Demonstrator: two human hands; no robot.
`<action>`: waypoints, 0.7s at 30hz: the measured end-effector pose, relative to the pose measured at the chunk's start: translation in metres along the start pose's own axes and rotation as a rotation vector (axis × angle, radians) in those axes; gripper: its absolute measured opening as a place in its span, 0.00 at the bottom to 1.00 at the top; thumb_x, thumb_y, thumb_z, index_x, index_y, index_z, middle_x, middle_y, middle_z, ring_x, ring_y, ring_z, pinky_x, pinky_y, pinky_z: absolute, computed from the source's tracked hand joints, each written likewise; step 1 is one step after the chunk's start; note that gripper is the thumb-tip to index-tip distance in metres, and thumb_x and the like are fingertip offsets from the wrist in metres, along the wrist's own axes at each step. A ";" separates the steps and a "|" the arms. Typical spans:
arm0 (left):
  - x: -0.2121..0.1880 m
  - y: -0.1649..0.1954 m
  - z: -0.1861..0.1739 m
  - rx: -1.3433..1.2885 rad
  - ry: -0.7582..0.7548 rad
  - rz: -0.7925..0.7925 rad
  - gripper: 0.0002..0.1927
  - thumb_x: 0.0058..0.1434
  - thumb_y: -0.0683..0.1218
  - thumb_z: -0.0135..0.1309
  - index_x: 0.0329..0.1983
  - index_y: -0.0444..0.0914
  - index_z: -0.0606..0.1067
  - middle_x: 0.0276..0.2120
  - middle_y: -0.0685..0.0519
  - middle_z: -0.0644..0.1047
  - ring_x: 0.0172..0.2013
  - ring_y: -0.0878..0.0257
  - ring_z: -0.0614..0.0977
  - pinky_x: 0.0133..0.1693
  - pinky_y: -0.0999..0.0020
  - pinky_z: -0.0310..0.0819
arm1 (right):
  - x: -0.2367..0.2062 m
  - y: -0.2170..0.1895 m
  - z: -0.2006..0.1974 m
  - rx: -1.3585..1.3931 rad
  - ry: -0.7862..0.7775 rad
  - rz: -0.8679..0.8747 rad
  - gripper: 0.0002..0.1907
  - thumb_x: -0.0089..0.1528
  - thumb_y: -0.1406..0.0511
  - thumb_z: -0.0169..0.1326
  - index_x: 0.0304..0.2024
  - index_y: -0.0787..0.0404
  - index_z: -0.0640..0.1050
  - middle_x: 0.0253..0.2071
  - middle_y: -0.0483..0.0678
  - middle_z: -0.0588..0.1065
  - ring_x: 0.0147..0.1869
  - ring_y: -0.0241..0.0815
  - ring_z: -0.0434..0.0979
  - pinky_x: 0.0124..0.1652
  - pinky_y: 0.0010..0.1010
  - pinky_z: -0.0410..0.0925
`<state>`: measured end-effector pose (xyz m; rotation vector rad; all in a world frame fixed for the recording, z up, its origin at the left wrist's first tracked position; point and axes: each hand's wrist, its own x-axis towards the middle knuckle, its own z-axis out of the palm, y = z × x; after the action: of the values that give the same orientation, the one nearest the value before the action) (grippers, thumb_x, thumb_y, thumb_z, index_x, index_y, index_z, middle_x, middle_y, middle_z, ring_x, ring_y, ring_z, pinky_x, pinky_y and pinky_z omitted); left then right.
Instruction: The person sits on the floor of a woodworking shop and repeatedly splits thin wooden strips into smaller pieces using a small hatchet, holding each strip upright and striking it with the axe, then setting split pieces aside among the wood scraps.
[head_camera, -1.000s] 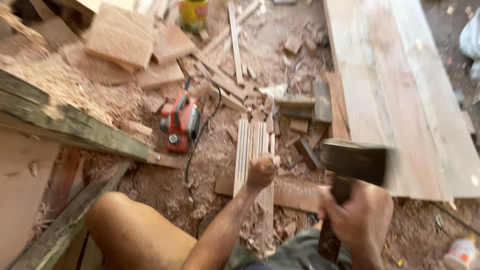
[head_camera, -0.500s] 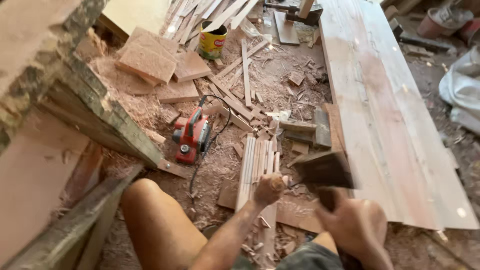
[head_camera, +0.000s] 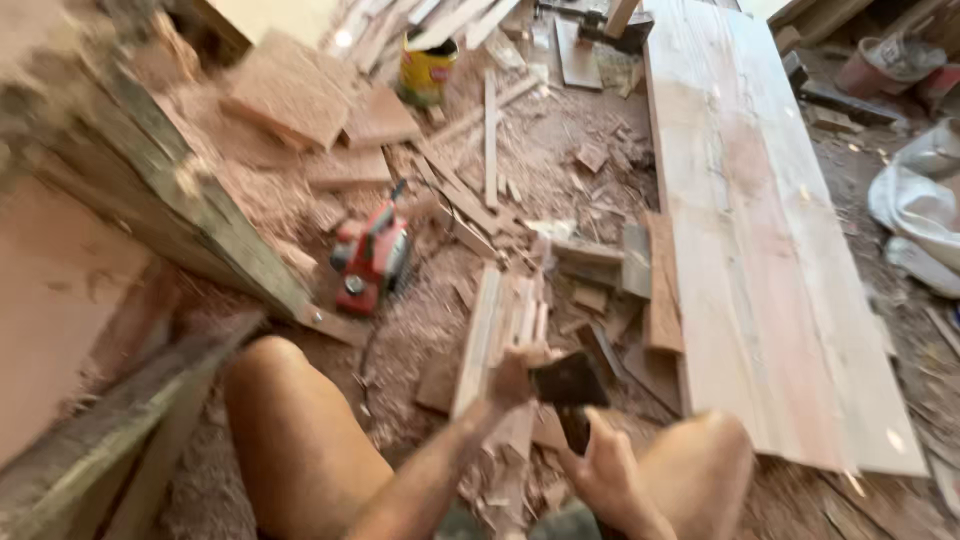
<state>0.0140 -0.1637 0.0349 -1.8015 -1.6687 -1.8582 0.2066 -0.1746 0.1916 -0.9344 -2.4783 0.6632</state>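
Low down, right hand (head_camera: 605, 475) swings hatchet (head_camera: 570, 385) beside left hand (head_camera: 512, 372) steadying slats (head_camera: 500, 330).

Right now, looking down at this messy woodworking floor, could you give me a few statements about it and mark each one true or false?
1. The right hand grips a dark-headed chopping tool. True.
2. The left hand rests on the red power tool. False: it holds the bundle of wooden strips.
3. The yellow can stands at the far end of the floor. True.
4. The wide plank lies left of the red tool. False: it lies right.
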 end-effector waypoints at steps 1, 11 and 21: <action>0.003 -0.001 0.001 0.120 -0.041 -0.040 0.15 0.61 0.44 0.59 0.25 0.33 0.68 0.21 0.42 0.70 0.23 0.47 0.76 0.24 0.52 0.68 | -0.007 0.006 -0.017 -0.042 0.001 0.069 0.15 0.53 0.60 0.66 0.36 0.63 0.80 0.23 0.52 0.77 0.25 0.46 0.77 0.32 0.38 0.70; -0.006 -0.010 0.008 -0.122 -0.230 -0.237 0.09 0.72 0.42 0.54 0.33 0.38 0.74 0.25 0.53 0.76 0.21 0.62 0.79 0.20 0.69 0.77 | 0.029 -0.040 -0.081 1.015 0.511 -0.316 0.12 0.61 0.62 0.62 0.36 0.67 0.79 0.22 0.50 0.75 0.24 0.39 0.78 0.30 0.35 0.70; 0.017 -0.031 0.017 -0.002 -0.259 -0.178 0.14 0.65 0.49 0.62 0.29 0.42 0.71 0.19 0.54 0.68 0.21 0.63 0.70 0.20 0.62 0.66 | -0.027 0.049 0.010 0.718 -0.426 0.583 0.07 0.56 0.68 0.56 0.30 0.64 0.71 0.16 0.50 0.70 0.14 0.40 0.70 0.17 0.34 0.65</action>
<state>-0.0006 -0.1288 0.0242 -2.0304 -1.9732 -1.7501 0.2447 -0.1640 0.1504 -1.2882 -1.9605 1.9496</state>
